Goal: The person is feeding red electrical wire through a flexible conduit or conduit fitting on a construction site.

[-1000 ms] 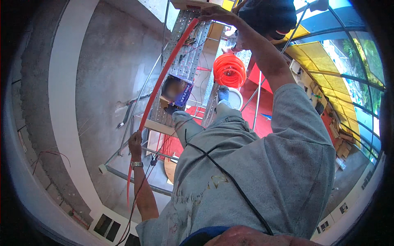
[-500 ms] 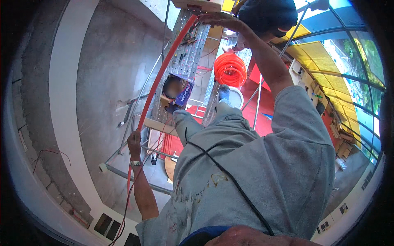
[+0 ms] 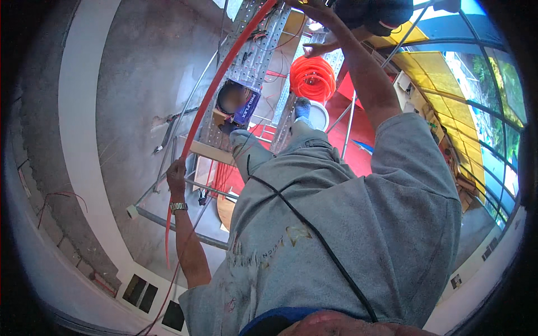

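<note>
A long orange-red flexible tube (image 3: 212, 98) rises in a curve from the lower left to the upper picture edge. My left hand (image 3: 176, 175), with a watch at its wrist, is closed around it, and a thin red end dangles below. My right arm is raised; my right hand (image 3: 309, 7) is beside the tube's upper stretch at the top edge, its fingers mostly cut off. A thin dark red cable runs down past my left forearm. A coil of orange tubing (image 3: 312, 78) lies ahead of my feet, beside a white round bucket (image 3: 319, 116).
I stand on perforated metal scaffold planks (image 3: 244, 64), with a purple box (image 3: 247, 106) holding coiled cable by my foot. Another person's hand (image 3: 320, 49) reaches in near the orange coil. Scaffold tubes (image 3: 182, 228) frame the left side; a grey wall (image 3: 140, 106) stands beyond.
The view has tilted, so the planks and coil sit higher. My right hand and the tube's upper end have moved up to the picture edge. My left hand keeps its grip.
</note>
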A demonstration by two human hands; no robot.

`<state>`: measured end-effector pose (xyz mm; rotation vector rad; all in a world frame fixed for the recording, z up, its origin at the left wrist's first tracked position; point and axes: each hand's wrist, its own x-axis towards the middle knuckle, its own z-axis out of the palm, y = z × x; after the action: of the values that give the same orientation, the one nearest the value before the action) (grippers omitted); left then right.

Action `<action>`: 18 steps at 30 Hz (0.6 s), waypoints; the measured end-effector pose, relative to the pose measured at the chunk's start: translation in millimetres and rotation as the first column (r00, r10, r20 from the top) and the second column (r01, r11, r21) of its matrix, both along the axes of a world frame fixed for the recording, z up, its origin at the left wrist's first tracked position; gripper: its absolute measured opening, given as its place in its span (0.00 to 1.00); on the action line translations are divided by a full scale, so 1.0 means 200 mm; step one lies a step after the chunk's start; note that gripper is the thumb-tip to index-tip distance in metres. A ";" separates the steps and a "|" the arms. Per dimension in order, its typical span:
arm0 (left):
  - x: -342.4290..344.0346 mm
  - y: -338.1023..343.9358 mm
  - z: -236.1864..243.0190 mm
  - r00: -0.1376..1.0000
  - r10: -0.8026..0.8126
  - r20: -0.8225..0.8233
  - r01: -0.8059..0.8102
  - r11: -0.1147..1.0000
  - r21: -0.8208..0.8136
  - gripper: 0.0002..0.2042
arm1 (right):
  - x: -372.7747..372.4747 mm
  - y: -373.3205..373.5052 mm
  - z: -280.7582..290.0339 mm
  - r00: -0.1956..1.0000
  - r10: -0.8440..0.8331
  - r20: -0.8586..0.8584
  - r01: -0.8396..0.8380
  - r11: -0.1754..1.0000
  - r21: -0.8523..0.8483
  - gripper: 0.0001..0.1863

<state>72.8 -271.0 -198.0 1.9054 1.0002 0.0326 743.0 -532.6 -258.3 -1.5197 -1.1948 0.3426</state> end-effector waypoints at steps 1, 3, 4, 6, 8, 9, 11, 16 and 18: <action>0.00 0.02 0.00 1.000 -0.008 -0.025 0.008 1.000 0.008 0.24 | 0.01 0.00 -0.09 1.000 -0.001 0.002 0.001 1.000 0.002 0.23; 0.04 0.04 -0.01 0.999 -0.028 -0.040 0.028 1.000 0.011 0.24 | 0.05 -0.06 -0.31 0.924 -0.309 0.226 0.236 0.925 0.297 0.25; -0.02 0.02 0.01 0.997 -0.021 -0.075 0.027 0.996 0.090 0.25 | -0.06 -0.01 -0.25 0.861 -0.422 0.283 0.405 0.907 0.118 0.34; 0.03 0.07 0.01 0.997 -0.031 -0.076 0.045 0.982 0.182 0.25 | -0.13 0.03 -0.18 0.730 -0.605 0.318 0.566 0.796 0.215 0.31; -0.02 0.05 0.01 0.999 -0.007 -0.046 0.012 0.993 0.118 0.24 | -0.34 0.05 0.05 0.696 -0.681 0.228 0.634 0.732 0.251 0.28; 0.00 0.07 0.01 1.000 -0.008 -0.023 0.011 0.991 0.131 0.24 | -0.40 0.05 0.04 0.653 -0.741 0.156 0.701 0.670 0.245 0.29; -0.01 0.10 0.02 0.992 -0.019 -0.128 0.037 0.990 0.138 0.23 | -0.55 0.10 -0.09 0.477 -0.863 0.164 0.798 0.504 0.330 0.24; -0.11 0.10 -0.04 0.991 -0.012 -0.134 0.040 0.977 0.211 0.24 | -1.01 0.29 0.12 0.720 -0.403 -0.566 0.437 0.896 -0.081 0.20; -0.04 0.03 0.02 0.988 0.001 -0.151 0.035 0.971 0.238 0.25 | -1.12 0.31 0.13 0.780 -0.384 -0.495 0.374 0.919 -0.123 0.21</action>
<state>64.7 -264.1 -193.3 2.1629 1.1224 -0.0007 518.9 -470.5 -232.0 -1.5150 -0.4487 0.4480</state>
